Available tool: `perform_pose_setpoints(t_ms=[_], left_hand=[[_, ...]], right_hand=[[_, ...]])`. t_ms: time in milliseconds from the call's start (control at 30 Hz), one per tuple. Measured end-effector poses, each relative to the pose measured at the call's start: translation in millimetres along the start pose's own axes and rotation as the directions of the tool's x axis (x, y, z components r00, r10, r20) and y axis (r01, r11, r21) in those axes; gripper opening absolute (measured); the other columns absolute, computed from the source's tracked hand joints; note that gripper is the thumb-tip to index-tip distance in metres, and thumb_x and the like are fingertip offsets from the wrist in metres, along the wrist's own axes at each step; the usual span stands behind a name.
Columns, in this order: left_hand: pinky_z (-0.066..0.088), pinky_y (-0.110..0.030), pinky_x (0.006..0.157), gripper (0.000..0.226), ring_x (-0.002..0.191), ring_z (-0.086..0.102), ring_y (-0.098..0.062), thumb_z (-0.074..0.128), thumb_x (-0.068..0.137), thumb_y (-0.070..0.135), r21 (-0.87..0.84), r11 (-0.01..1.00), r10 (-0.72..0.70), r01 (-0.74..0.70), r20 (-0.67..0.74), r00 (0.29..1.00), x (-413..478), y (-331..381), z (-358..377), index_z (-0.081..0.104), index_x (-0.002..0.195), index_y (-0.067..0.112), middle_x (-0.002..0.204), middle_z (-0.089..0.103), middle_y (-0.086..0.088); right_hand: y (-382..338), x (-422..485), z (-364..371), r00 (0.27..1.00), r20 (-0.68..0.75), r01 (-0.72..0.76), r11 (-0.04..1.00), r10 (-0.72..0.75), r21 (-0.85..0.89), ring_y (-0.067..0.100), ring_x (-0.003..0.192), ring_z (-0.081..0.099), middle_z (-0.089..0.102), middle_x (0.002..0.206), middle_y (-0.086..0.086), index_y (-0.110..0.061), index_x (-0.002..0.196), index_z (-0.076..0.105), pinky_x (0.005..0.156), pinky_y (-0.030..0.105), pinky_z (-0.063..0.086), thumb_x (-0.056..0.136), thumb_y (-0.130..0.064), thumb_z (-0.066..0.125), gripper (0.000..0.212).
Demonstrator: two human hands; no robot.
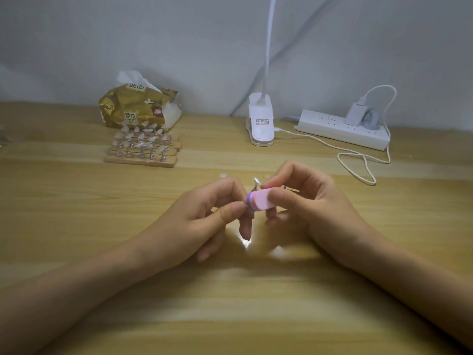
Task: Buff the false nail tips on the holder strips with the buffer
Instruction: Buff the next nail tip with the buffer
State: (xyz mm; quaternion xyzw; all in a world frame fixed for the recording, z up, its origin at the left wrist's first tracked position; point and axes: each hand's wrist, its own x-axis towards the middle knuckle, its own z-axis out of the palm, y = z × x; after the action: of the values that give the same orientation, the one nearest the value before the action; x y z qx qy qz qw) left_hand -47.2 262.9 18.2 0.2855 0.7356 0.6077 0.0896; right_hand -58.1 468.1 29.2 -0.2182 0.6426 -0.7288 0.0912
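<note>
A small pink buffer block (259, 200) with a purple edge is pinched between thumb and fingers of my right hand (307, 201) at the table's middle. My left hand (212, 213) pinches a nail tip stand just left of the buffer's purple end; the tip itself is hidden by my fingers. Behind my hands stands a holder strip, mostly hidden, with clear false nail tips (256, 181) sticking up above my fingers. Several wooden holder strips (142, 160) carrying more clear tips lie at the back left.
A gold tissue pack (138, 106) sits behind the strips. A white clip lamp base (261, 124) stands at the back centre, its cable (358, 165) looping to a white power strip (343, 129) at the back right. The wooden table (230, 303) stretches in front.
</note>
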Motion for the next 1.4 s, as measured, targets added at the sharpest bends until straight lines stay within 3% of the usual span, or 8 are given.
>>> perform_pose_setpoints(t_ms=[500,633,767,900,1000,1133,1267,1400], left_hand=[[0.03,-0.015,0.038,0.015,0.032,0.037,-0.011,0.051,0.098,0.028,-0.012,1.0,0.016,-0.015,0.035,0.999,0.8,-0.9,-1.7,0.054,0.088,0.016,0.08,0.068,-0.001],[0.032,-0.015,0.039,0.016,0.033,0.038,-0.012,0.054,0.097,0.03,-0.022,1.0,0.019,-0.018,0.039,0.999,-1.0,-0.4,-1.3,0.055,0.088,0.016,0.079,0.068,-0.001],[0.031,-0.016,0.038,0.015,0.033,0.038,-0.012,0.051,0.098,0.028,-0.014,1.0,0.024,-0.024,0.033,0.999,0.2,-1.6,-2.1,0.055,0.088,0.017,0.081,0.067,-0.003],[0.032,-0.015,0.039,0.018,0.033,0.038,-0.011,0.052,0.094,0.034,-0.019,1.0,0.026,-0.025,0.047,0.999,-0.5,-2.0,-1.7,0.055,0.088,0.018,0.08,0.068,0.0],[0.032,-0.016,0.039,0.017,0.033,0.039,-0.013,0.051,0.095,0.034,-0.009,1.0,0.029,-0.029,0.038,0.999,0.4,-3.3,-2.4,0.055,0.089,0.018,0.081,0.068,-0.001],[0.032,-0.015,0.039,0.017,0.033,0.04,-0.011,0.053,0.096,0.034,-0.012,0.999,0.032,-0.031,0.032,0.999,0.5,-3.1,-1.7,0.056,0.088,0.019,0.08,0.068,0.0],[0.032,-0.016,0.038,0.015,0.033,0.039,-0.012,0.051,0.098,0.028,-0.011,1.0,0.024,-0.024,0.023,0.999,0.6,-3.1,-3.3,0.055,0.087,0.018,0.081,0.068,-0.004],[0.032,-0.016,0.038,0.017,0.033,0.04,-0.01,0.053,0.095,0.034,-0.02,0.999,0.031,-0.03,0.037,0.999,0.3,-1.6,-2.1,0.056,0.087,0.02,0.08,0.068,-0.001]], right_hand=[[-1.9,2.7,-2.6,1.0,-0.005,0.016,1.0,-0.016,-0.026,0.015,0.071,0.068,0.071,0.08,-0.005,-0.02,0.073,0.072,0.061,0.021,0.056,0.077,-0.007,0.074,0.014],[-1.2,0.5,1.5,0.997,0.08,0.022,1.0,-0.021,-0.013,0.014,0.073,0.071,0.072,0.083,-0.005,-0.018,0.079,0.072,0.062,0.022,0.057,0.077,-0.007,0.08,0.014],[-2.6,3.0,-2.6,1.0,-0.011,0.019,1.0,-0.019,-0.016,0.015,0.072,0.069,0.073,0.081,-0.004,-0.019,0.075,0.072,0.061,0.021,0.056,0.077,-0.007,0.078,0.013],[-2.5,1.0,1.8,0.996,0.085,0.022,0.999,-0.02,-0.024,0.015,0.074,0.071,0.072,0.082,-0.003,-0.019,0.078,0.072,0.063,0.023,0.057,0.079,-0.003,0.078,0.017],[-3.4,3.4,-3.2,1.0,-0.016,0.012,1.0,-0.012,-0.022,0.02,0.071,0.068,0.072,0.083,-0.001,-0.016,0.075,0.07,0.062,0.022,0.056,0.076,-0.005,0.08,0.015],[-3.7,0.7,2.7,0.996,0.088,0.017,1.0,-0.014,-0.026,0.016,0.073,0.071,0.072,0.081,-0.003,-0.019,0.078,0.072,0.062,0.022,0.057,0.08,-0.002,0.078,0.018],[-5.2,2.8,-1.8,1.0,-0.024,0.007,1.0,-0.007,-0.011,0.019,0.076,0.068,0.072,0.082,-0.004,-0.02,0.073,0.07,0.063,0.023,0.057,0.072,-0.014,0.081,0.012],[-3.1,-0.3,4.0,0.998,0.06,0.009,1.0,-0.007,-0.024,0.014,0.073,0.07,0.072,0.082,-0.005,-0.02,0.076,0.073,0.062,0.022,0.057,0.078,-0.003,0.079,0.018]])
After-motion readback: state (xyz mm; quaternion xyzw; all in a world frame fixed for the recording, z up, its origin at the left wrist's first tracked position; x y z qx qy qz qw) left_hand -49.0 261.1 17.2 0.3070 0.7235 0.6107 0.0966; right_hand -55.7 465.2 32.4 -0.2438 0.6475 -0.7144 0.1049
